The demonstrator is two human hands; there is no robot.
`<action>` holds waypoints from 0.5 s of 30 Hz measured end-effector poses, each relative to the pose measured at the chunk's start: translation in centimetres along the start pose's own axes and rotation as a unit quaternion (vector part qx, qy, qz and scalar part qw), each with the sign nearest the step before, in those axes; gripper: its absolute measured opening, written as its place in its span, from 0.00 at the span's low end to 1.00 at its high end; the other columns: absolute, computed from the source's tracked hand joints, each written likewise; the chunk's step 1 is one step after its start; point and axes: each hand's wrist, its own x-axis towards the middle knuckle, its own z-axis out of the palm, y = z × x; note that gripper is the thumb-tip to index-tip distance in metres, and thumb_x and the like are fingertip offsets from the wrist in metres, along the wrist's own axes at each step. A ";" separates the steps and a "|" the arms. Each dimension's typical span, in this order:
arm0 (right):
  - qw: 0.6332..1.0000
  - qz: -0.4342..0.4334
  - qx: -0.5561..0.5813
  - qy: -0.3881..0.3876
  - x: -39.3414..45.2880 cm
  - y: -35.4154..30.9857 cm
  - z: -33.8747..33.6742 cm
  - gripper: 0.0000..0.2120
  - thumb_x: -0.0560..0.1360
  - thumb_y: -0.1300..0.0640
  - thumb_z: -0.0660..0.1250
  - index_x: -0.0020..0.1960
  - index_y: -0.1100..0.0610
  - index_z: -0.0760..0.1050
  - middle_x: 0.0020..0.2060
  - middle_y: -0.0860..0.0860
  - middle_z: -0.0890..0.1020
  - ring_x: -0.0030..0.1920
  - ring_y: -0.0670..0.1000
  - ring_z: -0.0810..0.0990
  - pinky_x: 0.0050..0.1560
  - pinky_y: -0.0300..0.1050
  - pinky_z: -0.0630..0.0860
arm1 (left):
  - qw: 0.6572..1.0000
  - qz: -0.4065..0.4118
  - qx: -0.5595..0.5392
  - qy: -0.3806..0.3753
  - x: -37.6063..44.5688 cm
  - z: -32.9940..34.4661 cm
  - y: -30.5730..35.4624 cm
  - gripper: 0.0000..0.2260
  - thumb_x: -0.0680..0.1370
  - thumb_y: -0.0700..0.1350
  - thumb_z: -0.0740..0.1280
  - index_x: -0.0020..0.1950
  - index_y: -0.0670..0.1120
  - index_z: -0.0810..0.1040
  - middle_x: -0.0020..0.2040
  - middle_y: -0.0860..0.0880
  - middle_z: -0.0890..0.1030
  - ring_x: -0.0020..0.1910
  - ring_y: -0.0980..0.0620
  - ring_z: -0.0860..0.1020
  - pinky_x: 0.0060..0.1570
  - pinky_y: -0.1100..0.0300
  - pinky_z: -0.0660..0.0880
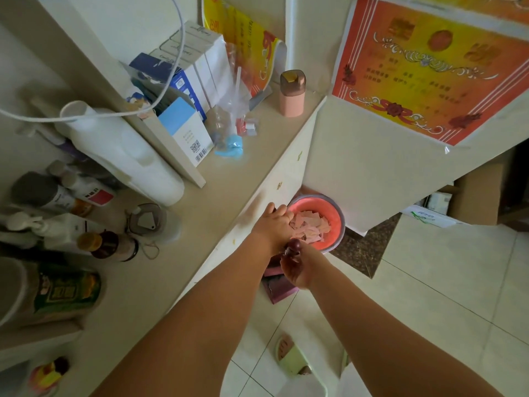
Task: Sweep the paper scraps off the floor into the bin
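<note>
Both arms reach down beside the cream cabinet (257, 196). One round pink plastic bin (339, 224) sits on the floor against it, and a heap of pale pink paper scraps (310, 226) lies inside, too jumbled to count. The left hand (274, 224) hangs over the bin's rim, fingers curled on something dark, barely visible. The right hand (297, 270) grips one dark reddish handle (293, 247); below it is one purple dustpan (279, 287). One green slipper (290, 356) rests on the pale tiles.
</note>
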 end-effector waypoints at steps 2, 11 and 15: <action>1.000 -0.002 0.017 -0.019 0.5 0.0 0.7 0.14 0.75 0.56 0.71 0.57 0.62 0.74 0.39 0.56 0.78 0.34 0.51 0.78 0.25 0.39 0.78 | 1.000 0.000 -0.006 -0.001 -0.1 0.4 -1.0 0.14 0.78 0.41 0.57 0.57 0.45 0.79 0.62 0.45 0.72 0.63 0.44 0.65 0.63 0.53 0.59; 0.997 -0.021 -0.048 -0.061 1.3 -0.7 1.8 0.23 0.74 0.51 0.71 0.65 0.59 0.73 0.46 0.59 0.79 0.38 0.54 0.81 0.29 0.43 0.80 | 0.996 -0.033 -0.076 0.020 -1.4 2.4 -3.6 0.27 0.78 0.40 0.64 0.77 0.49 0.62 0.79 0.47 0.58 0.79 0.46 0.50 0.77 0.52 0.45; 0.992 -0.062 -0.096 -0.059 0.4 -0.8 1.9 0.22 0.77 0.46 0.66 0.67 0.56 0.70 0.56 0.62 0.79 0.41 0.57 0.82 0.30 0.44 0.81 | 0.982 -0.100 -0.158 0.037 -2.6 2.5 -2.5 0.29 0.80 0.40 0.64 0.79 0.49 0.57 0.80 0.51 0.54 0.79 0.50 0.48 0.72 0.53 0.62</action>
